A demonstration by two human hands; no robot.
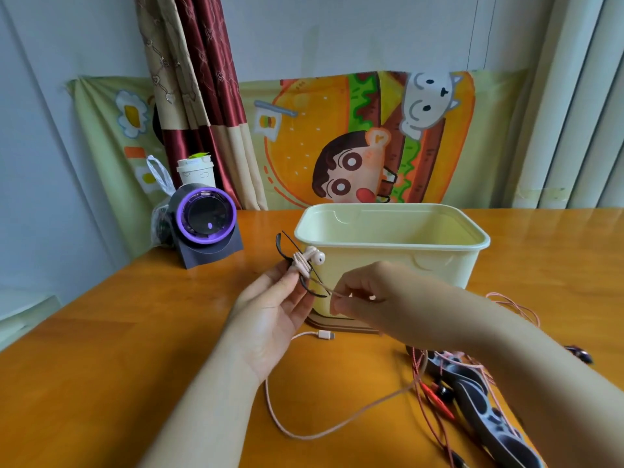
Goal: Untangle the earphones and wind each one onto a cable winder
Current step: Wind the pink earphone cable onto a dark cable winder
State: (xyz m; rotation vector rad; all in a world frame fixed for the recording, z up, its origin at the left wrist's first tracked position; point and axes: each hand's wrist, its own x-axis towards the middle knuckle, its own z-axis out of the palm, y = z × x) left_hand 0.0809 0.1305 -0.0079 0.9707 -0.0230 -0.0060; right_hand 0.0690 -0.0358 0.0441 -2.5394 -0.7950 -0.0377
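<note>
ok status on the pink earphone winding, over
Left hand holds black winder, pink cable partly wound, earbud on top. Right hand pinches the cable, feeding. Long slack and plug loose on table. Red earphones still tangled at right.

- Beyond fingertips (297,276): cream bin (391,265) blocks fwd reach.
- Left of fingers: bare table (118,332); purple fan (206,221) farther back-left.
- Right & behind fingers: red cable tangle (435,393) clutters surface.

A lived-in home room: a cartoon burger cloth (354,136) hangs behind the wooden table (101,366), beside a satin curtain (199,96), with a takeaway cup (196,172) at the table's far-left edge.
</note>
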